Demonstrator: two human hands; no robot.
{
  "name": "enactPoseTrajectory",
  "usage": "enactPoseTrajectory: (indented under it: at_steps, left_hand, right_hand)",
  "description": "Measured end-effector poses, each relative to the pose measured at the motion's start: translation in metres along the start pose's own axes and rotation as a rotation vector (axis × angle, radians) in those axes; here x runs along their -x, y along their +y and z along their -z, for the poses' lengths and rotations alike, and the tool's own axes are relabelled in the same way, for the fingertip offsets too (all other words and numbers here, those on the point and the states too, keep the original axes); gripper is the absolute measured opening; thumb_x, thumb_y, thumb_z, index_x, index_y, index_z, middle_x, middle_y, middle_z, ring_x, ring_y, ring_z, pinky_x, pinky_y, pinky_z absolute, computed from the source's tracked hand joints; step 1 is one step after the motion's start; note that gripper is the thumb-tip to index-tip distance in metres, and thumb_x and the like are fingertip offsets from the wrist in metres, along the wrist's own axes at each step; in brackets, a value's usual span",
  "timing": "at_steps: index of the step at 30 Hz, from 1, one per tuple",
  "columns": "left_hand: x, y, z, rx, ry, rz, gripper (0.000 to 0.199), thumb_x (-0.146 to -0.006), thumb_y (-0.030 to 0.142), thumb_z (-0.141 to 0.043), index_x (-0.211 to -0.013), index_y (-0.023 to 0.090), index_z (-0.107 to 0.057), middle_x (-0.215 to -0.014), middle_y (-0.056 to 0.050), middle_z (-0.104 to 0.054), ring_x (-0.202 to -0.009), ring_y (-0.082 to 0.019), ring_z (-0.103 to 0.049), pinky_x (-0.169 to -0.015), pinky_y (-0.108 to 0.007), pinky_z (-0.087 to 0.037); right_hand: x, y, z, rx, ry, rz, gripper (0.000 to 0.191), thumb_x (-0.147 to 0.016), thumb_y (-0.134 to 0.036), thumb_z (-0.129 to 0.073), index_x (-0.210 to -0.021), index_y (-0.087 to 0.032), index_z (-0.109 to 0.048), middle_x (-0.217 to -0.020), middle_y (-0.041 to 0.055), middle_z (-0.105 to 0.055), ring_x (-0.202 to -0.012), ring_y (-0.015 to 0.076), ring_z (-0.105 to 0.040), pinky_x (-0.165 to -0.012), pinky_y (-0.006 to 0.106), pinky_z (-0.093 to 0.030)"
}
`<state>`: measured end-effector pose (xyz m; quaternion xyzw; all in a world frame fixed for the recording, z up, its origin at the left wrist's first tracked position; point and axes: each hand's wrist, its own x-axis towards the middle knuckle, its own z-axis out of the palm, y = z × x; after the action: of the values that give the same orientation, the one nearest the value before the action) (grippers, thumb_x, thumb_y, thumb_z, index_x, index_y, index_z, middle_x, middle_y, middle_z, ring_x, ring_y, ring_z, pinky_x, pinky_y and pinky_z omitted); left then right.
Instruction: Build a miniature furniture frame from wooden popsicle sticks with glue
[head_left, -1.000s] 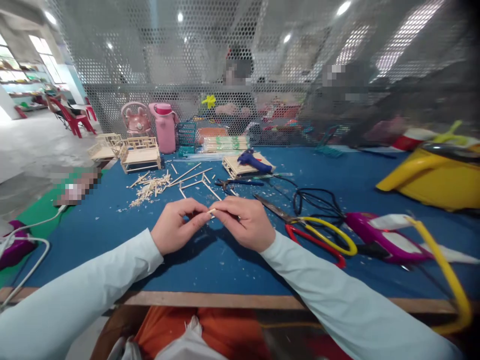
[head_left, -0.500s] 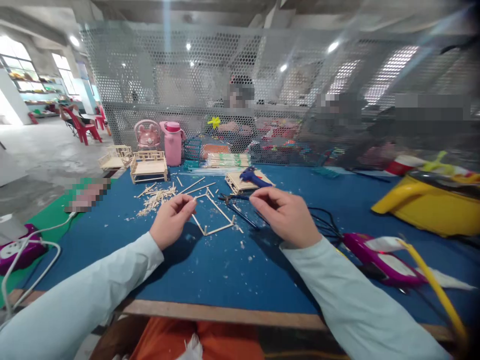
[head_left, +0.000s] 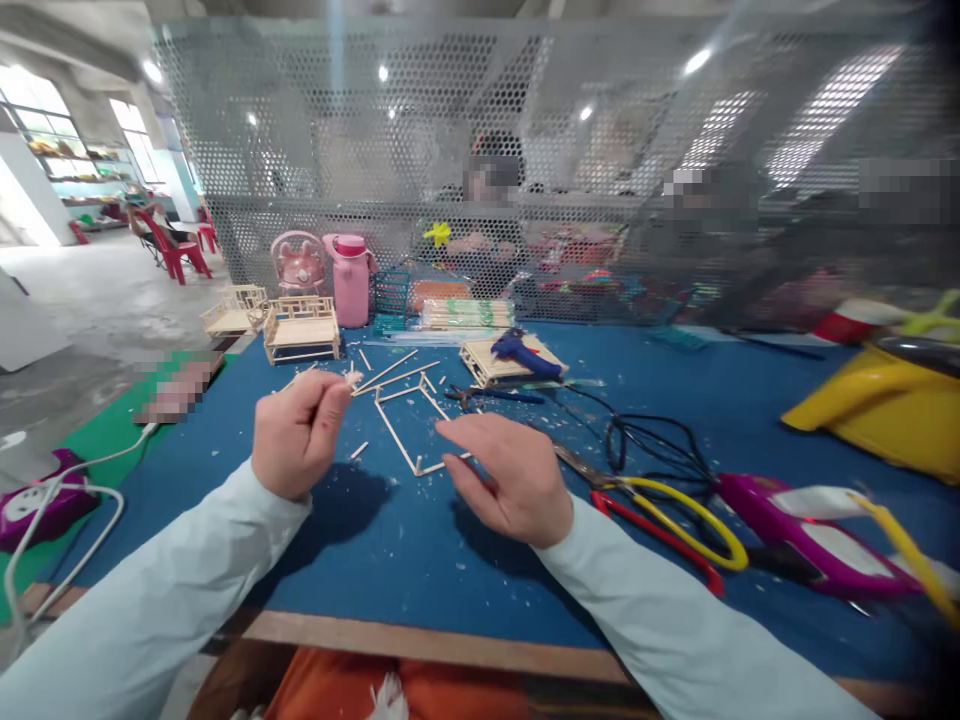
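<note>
My left hand (head_left: 300,432) is closed above the wood scraps, thumb pressed to the curled fingers; pale bits show at its fingertips, too small to tell whether they are held. My right hand (head_left: 514,475) has thumb and forefinger apart, holding nothing visible, and covers the near right corner of a thin stick frame (head_left: 396,432). This four-sided frame lies flat, with short upright posts at corners. Loose sticks (head_left: 397,372) lie behind it. Dark-handled pliers (head_left: 495,397) rest behind my right hand. A blue glue gun (head_left: 525,355) lies on a flat stick piece (head_left: 484,365).
Small bamboo benches (head_left: 304,328) and a pink bottle (head_left: 350,282) stand at the back left. Scissors with yellow and red handles (head_left: 679,510), black cables and a purple power strip (head_left: 814,540) lie right. A perforated screen (head_left: 405,150) rises behind; a person sits beyond it.
My left hand has moved left from the frame's corner to over the scraps and closed more tightly. My right hand has moved left and down to the frame, uncovering the scissors.
</note>
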<state>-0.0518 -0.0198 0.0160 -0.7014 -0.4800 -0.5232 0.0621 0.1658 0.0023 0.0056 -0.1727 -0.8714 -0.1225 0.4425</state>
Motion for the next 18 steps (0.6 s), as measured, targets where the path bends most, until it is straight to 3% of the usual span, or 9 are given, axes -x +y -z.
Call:
enactPoseTrajectory:
  at_steps: [4, 6, 11, 14, 16, 18]
  left_hand:
    - [0.008, 0.010, -0.010, 0.042, -0.448, -0.180, 0.028, -0.086, 0.027, -0.040, -0.065, 0.017, -0.055, -0.052, 0.001, -0.054, -0.046, -0.009, -0.046, -0.048, -0.019, -0.032]
    - [0.015, 0.016, -0.016, 0.055, -0.570, -0.243, 0.032, -0.088, 0.028, -0.035, -0.064, 0.018, -0.054, -0.052, 0.001, -0.054, -0.047, -0.009, -0.048, -0.048, -0.019, -0.031]
    - [0.023, 0.023, -0.021, -0.030, -0.585, -0.366, 0.036, -0.090, 0.030, -0.032, -0.062, 0.017, -0.051, -0.049, 0.000, -0.053, -0.043, -0.010, -0.046, -0.045, -0.022, -0.027]
    - [0.022, 0.017, -0.020, -0.061, -0.602, -0.395, 0.038, -0.090, 0.034, -0.032, -0.061, 0.017, -0.052, -0.049, 0.000, -0.053, -0.042, -0.010, -0.046, -0.044, -0.023, -0.026]
    - [0.019, 0.012, -0.020, -0.037, -0.625, -0.328, 0.038, -0.090, 0.035, -0.030, -0.066, 0.018, -0.055, -0.052, 0.000, -0.056, -0.046, -0.011, -0.050, -0.046, -0.022, -0.030]
    - [0.016, 0.006, -0.021, -0.035, -0.620, -0.183, 0.036, -0.091, 0.033, -0.027, -0.079, 0.018, -0.058, -0.056, -0.001, -0.058, -0.050, -0.011, -0.053, -0.050, -0.021, -0.034]
  right_hand:
    - [0.003, -0.006, -0.001, -0.022, -0.072, 0.019, 0.025, -0.081, -0.022, -0.053, -0.105, -0.014, -0.056, -0.085, 0.0094, -0.069, -0.077, 0.0164, -0.063, -0.067, 0.028, -0.051]
    - [0.005, -0.010, 0.000, -0.084, -0.100, 0.022, 0.021, -0.082, -0.021, -0.053, -0.102, -0.017, -0.058, -0.081, 0.0065, -0.069, -0.073, 0.0144, -0.063, -0.065, 0.026, -0.051]
    - [0.009, -0.018, 0.002, -0.117, -0.135, -0.048, 0.012, -0.082, -0.015, -0.052, -0.088, -0.015, -0.062, -0.076, 0.0061, -0.068, -0.071, 0.0142, -0.063, -0.064, 0.026, -0.050]
    - [0.011, -0.017, 0.002, -0.103, -0.206, -0.087, 0.016, -0.085, -0.017, -0.046, -0.082, -0.016, -0.062, -0.074, 0.0066, -0.067, -0.071, 0.0142, -0.062, -0.066, 0.025, -0.049]
    - [0.012, -0.014, 0.002, -0.082, -0.214, -0.125, 0.018, -0.086, -0.018, -0.044, -0.082, -0.017, -0.062, -0.073, 0.0062, -0.067, -0.070, 0.0137, -0.062, -0.067, 0.024, -0.049]
    - [0.011, -0.010, 0.002, -0.028, -0.143, -0.200, 0.016, -0.085, -0.018, -0.045, -0.085, -0.017, -0.061, -0.075, 0.0061, -0.067, -0.070, 0.0138, -0.062, -0.067, 0.024, -0.048]
